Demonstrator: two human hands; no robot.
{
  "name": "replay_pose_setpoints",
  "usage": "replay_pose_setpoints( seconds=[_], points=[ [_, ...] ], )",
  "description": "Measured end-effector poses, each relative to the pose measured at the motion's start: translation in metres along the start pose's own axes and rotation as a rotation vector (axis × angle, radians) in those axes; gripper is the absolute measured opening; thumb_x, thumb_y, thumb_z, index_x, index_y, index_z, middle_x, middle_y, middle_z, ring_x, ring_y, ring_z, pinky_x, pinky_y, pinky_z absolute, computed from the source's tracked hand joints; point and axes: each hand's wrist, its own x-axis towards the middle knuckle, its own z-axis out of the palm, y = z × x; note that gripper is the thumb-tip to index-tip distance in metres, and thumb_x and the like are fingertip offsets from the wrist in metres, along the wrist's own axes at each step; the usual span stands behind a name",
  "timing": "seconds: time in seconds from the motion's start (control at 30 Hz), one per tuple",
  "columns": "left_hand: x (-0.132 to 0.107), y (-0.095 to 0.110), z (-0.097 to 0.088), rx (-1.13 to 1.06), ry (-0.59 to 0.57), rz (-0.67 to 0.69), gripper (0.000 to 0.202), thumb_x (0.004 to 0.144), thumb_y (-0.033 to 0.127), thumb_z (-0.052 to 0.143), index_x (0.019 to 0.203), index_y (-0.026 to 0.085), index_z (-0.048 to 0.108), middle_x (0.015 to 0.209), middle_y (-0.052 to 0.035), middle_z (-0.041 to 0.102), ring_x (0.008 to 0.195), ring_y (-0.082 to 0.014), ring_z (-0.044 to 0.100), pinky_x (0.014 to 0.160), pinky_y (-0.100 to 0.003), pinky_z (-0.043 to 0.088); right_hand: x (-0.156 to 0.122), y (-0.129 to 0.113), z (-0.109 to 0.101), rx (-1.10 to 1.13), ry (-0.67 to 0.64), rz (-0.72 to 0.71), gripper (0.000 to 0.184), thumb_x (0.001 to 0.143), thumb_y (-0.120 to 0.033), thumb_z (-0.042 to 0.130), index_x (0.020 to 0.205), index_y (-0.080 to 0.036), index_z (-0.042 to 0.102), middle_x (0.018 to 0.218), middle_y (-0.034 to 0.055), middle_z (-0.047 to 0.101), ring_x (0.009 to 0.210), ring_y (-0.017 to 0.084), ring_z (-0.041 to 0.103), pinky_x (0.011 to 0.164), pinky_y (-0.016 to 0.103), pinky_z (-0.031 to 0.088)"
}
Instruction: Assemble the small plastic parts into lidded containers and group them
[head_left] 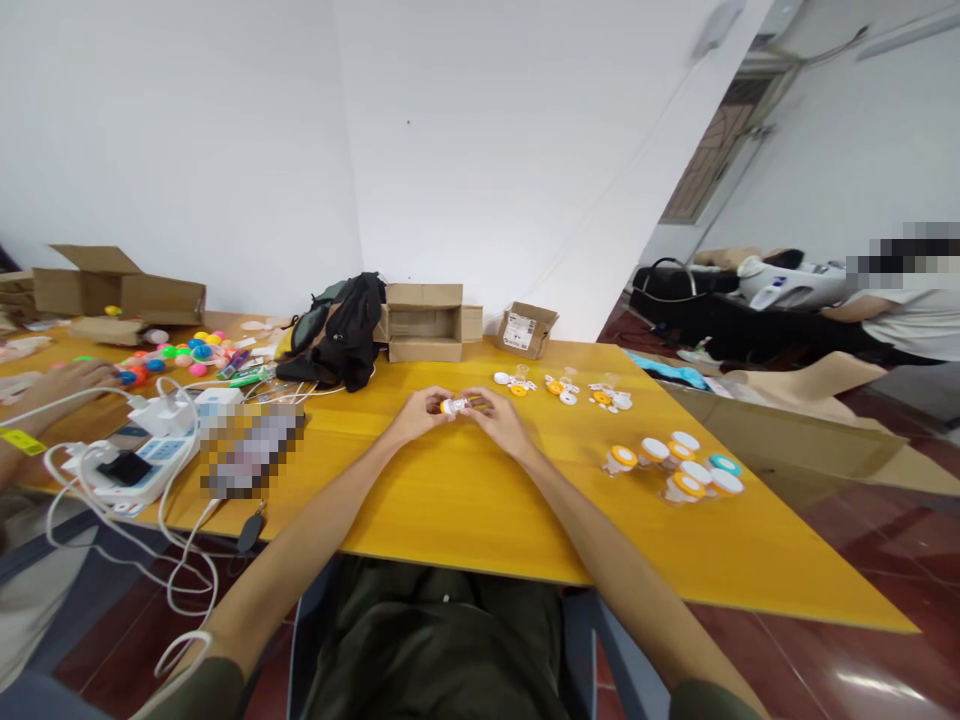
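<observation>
Centrally, a small jar (455,406) is held just above the table (465,510), with its white and orange lid toward the left and its clear end toward the right. The left hand (421,416) is curled, thumb and fingers drawn close around the lid end. The right hand (499,420) is likewise partly closed, with its fingertips gathered at the clear end. The exact contact of each finger is too small to tell.

Handling: the jar is probably light, thin-walled plastic, stiff rather than soft. The clear wall is likely smooth and somewhat slippery, and a hard squeeze could flex or crack it. Suitable grip points appear to be the lid rim, which should give better purchase, and the body close below the lid, where the wall is presumably stiffest. Light fingertip pressure should suffice; whether the lid is fully seated cannot be told.

Surroundings: beyond the right hand lie loose caps (518,391) in white and orange, beside small clear cups. Nearer the right edge of the table stands a group of lidded jars (685,487) with white, orange and green tops. A cardboard carton (425,350) and a smaller box (527,331) stand near the wall.
</observation>
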Motion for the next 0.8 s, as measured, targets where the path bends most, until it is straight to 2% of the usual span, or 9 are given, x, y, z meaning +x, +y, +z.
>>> replay_pose_setpoints(
  seconds=[0.57, 0.8],
  points=[
    [-0.0027, 0.0045, 0.0038, -0.071, -0.02, -0.01, 0.038, 0.054, 0.023, 0.086, 0.087, 0.014, 0.071, 0.089, -0.0068, 0.076, 0.083, -0.0206, 0.07, 0.085, -0.035, 0.055, 0.0003, -0.0001, -0.0063, -0.001, -0.051, 0.003, 0.017, 0.075, -0.025, 0.067, 0.092, -0.022, 0.068, 0.098, 0.0041, 0.075, 0.09, 0.02, 0.071, 0.08, 0.034, 0.057],
    [-0.0035, 0.0054, 0.0055, -0.038, -0.017, 0.029, 0.038, 0.056, 0.023, 0.085, 0.09, 0.014, 0.072, 0.092, -0.0085, 0.076, 0.086, -0.0222, 0.071, 0.085, -0.036, 0.055, -0.0001, 0.0, -0.0089, -0.017, -0.026, 0.019, 0.016, 0.073, -0.03, 0.07, 0.087, -0.023, 0.071, 0.091, 0.0036, 0.076, 0.083, 0.021, 0.071, 0.076, 0.034, 0.057]
  ],
)
